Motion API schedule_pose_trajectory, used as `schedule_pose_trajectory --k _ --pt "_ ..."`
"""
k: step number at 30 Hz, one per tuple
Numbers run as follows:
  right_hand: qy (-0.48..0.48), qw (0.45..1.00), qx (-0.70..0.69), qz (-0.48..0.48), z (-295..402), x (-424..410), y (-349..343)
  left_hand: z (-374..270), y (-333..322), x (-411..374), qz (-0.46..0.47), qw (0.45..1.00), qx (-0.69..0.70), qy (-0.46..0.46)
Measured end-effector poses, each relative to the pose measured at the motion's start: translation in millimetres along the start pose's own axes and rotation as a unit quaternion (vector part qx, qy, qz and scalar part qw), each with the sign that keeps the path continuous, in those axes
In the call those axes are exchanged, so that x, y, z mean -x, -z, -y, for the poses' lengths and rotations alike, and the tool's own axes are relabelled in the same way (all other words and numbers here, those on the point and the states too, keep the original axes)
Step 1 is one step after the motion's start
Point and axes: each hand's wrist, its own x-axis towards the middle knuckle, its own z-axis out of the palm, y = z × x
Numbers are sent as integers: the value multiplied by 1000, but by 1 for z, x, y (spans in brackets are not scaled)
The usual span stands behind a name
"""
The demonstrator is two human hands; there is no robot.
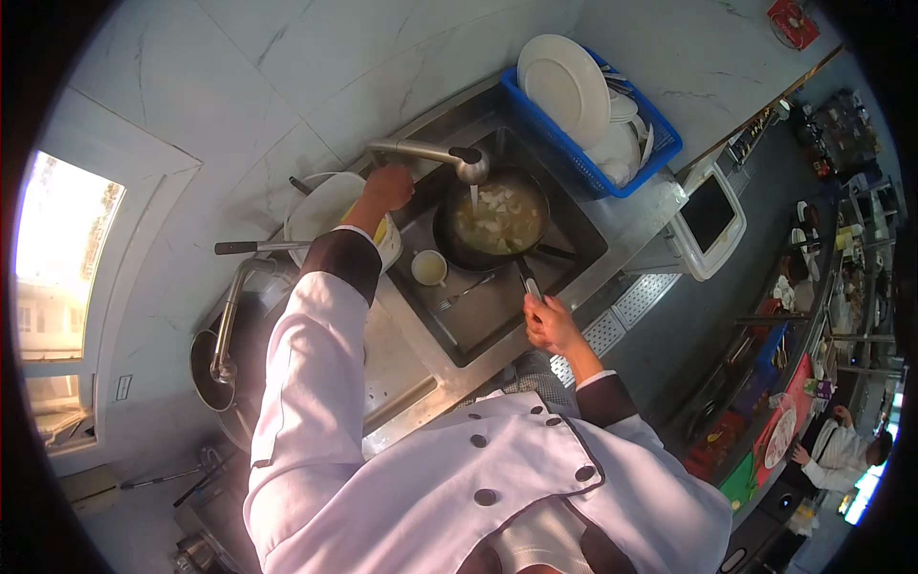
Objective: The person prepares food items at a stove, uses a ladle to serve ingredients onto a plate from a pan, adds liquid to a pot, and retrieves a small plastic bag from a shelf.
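My right hand (554,324) grips the handle (529,280) of a dark frying pan (441,233), which sits in a steel sink (495,308). Cloudy liquid with pale food scraps (498,215) fills the pan. Water runs into it from a metal faucet (416,148). My left hand (389,188) is curled close beside the faucet's base; whether it grasps a lever there is hidden. Below the pan, a white cup (429,267) with pale liquid and a fork (466,293) lie in the sink.
A blue plastic basket (556,147) of white plates stands at the sink's far right corner. White containers (323,197) sit left of the sink, under my left forearm. A second faucet (240,308) is farther left. A bin (710,219) stands right; a person (839,452) works at a distant counter.
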Motion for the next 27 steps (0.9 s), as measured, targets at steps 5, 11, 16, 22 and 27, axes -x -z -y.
schedule_pose_trajectory --k 5,11,16,22,27 --pt "6 1000 -8 20 -7 -18 -4 8 -5 -2 0 1000 -5 2" --pt "-15 1000 -19 15 -4 12 6 5 -4 -4 10 1000 -6 -4" --pt "-6 1000 7 1 1 -15 7 7 -5 -5 13 999 -25 -18" --pt "-12 999 -21 27 -8 -6 11 -2 2 -2 12 1000 3 -1" --pt "-2 1000 -7 27 2 1 12 6 -3 -6 13 999 -27 -12"
